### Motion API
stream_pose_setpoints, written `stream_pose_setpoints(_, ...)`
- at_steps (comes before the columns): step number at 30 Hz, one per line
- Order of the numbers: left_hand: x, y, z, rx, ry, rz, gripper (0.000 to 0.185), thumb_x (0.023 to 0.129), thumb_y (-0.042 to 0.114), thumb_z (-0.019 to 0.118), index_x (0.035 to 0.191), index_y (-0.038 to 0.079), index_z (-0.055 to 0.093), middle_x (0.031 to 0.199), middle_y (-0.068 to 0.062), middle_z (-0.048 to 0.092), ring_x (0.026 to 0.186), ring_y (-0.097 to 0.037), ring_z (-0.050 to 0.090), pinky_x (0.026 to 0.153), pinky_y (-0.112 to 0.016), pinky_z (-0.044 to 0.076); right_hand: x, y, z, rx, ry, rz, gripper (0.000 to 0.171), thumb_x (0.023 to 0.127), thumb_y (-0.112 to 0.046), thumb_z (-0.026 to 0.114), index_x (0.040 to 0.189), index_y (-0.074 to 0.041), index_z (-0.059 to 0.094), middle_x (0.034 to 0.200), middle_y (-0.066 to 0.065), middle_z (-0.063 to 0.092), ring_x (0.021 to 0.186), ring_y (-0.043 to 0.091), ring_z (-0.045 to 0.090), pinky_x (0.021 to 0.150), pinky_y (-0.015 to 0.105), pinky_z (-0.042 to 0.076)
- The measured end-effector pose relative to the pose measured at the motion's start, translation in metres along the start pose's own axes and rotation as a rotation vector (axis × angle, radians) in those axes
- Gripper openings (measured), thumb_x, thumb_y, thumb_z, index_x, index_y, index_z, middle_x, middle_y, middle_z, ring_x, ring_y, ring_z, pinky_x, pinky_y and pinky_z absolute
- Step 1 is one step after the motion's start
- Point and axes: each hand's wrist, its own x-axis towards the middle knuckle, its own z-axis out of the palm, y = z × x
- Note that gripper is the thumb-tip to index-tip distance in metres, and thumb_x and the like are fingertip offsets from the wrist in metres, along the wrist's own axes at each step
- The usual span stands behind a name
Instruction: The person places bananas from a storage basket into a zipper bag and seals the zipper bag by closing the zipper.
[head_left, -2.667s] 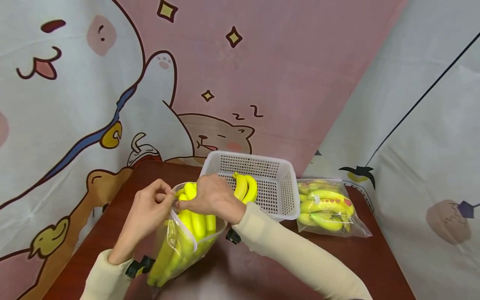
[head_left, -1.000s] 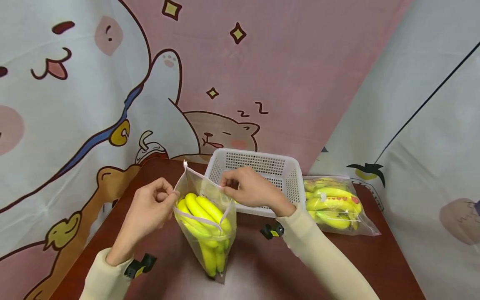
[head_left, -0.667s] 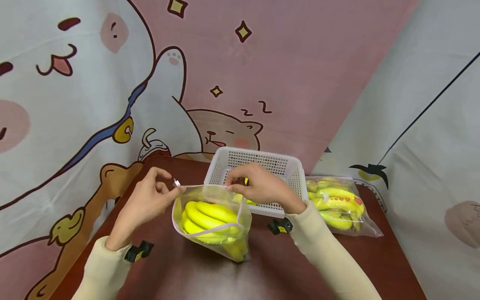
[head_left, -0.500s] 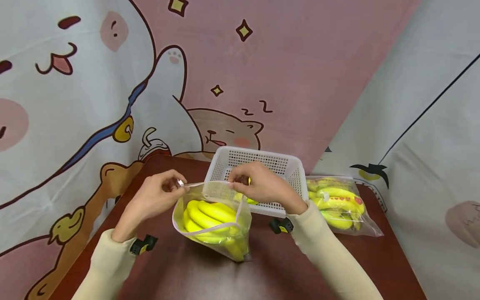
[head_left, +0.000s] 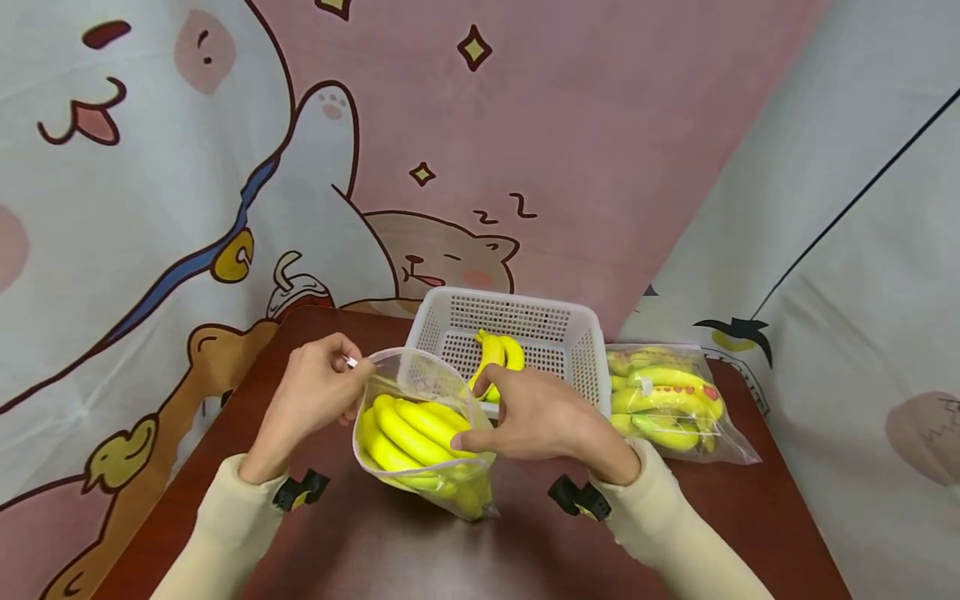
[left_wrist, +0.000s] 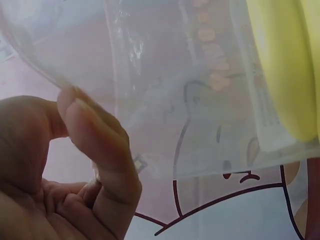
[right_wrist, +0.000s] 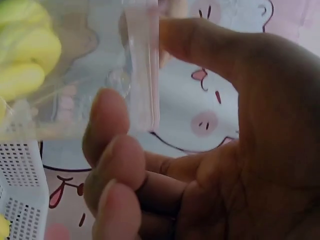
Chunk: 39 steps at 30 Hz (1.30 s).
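A clear zip bag [head_left: 438,379] with several yellow bananas [head_left: 408,433] inside leans over the table, its mouth gaping upward. My left hand [head_left: 318,392] pinches the mouth's left corner, where a small white slider shows. In the left wrist view, thumb and forefinger [left_wrist: 100,135] meet at the film's edge. At the bag's right side is my right hand [head_left: 551,417], thumb and fingers spread apart around the rim. The right wrist view has its fingertips [right_wrist: 117,160] just below the bag's zip strip [right_wrist: 145,75], with the thumb on the other side.
Behind the bag stands a white perforated basket [head_left: 517,298] holding a small bunch of bananas [head_left: 501,354]. A filled bag of bananas [head_left: 663,408] lies to its right. Under them is a dark red-brown table [head_left: 420,550], with a cartoon-printed cloth [head_left: 600,150] behind.
My right hand has let go of the far rim and come down nearer, fingers spreading at the right side. The bag's mouth has become rounder. My left hand keeps its pinch at the corner.
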Motion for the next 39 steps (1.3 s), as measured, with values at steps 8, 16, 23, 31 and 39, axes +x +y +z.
stream_pose_setpoints(8,0.0,0.005,-0.01,0.02,-0.012,-0.072,0.019,0.094,0.024,0.062,0.094,0.005,0.06,0.061,-0.01,0.064,0.046,-0.024,0.064,0.05,-0.037,0.058,-0.004,0.014,-0.011,0.095,-0.046,-0.151,0.048,0.085,-0.011,0.07,0.131,-0.016,0.055,0.059,-0.006,0.051,0.054,0.01,0.042,0.06,0.027,0.04)
stream_pose_setpoints(16,0.002,-0.002,-0.009,0.056,-0.133,-0.078,0.023,0.095,0.028,0.067,0.1,0.007,0.059,0.066,-0.009,0.063,0.049,-0.026,0.064,0.052,-0.037,0.055,0.011,0.034,-0.013,0.127,-0.138,-0.258,0.044,0.088,-0.012,0.067,0.131,-0.014,0.057,0.062,-0.01,0.059,0.055,0.007,0.048,0.063,0.025,0.045)
stream_pose_setpoints(23,-0.001,-0.01,-0.008,0.003,-0.118,0.03,0.016,0.095,0.025,0.071,0.096,0.011,0.062,0.068,-0.007,0.061,0.048,-0.022,0.059,0.049,-0.035,0.054,0.034,0.064,-0.022,0.203,-0.083,-0.362,0.035,0.095,-0.03,0.072,0.126,-0.015,0.065,0.085,-0.009,0.071,0.084,0.01,0.066,0.079,0.032,0.054)
stream_pose_setpoints(31,0.002,-0.018,-0.004,-0.076,-0.101,0.058,0.015,0.095,0.025,0.073,0.095,0.012,0.065,0.07,-0.009,0.064,0.051,-0.025,0.06,0.05,-0.037,0.056,0.077,0.104,-0.022,0.198,0.073,-0.116,0.044,0.096,-0.04,0.069,0.133,-0.018,0.062,0.123,0.009,0.069,0.108,0.027,0.068,0.089,0.042,0.056)
stream_pose_setpoints(39,0.001,-0.021,-0.006,-0.105,-0.107,0.062,0.018,0.095,0.028,0.074,0.097,0.012,0.066,0.072,-0.011,0.064,0.051,-0.024,0.06,0.05,-0.035,0.055,0.119,0.131,-0.01,0.197,0.053,0.03,0.07,0.097,-0.048,0.066,0.153,-0.014,0.043,0.15,0.021,0.053,0.135,0.042,0.054,0.107,0.057,0.048)
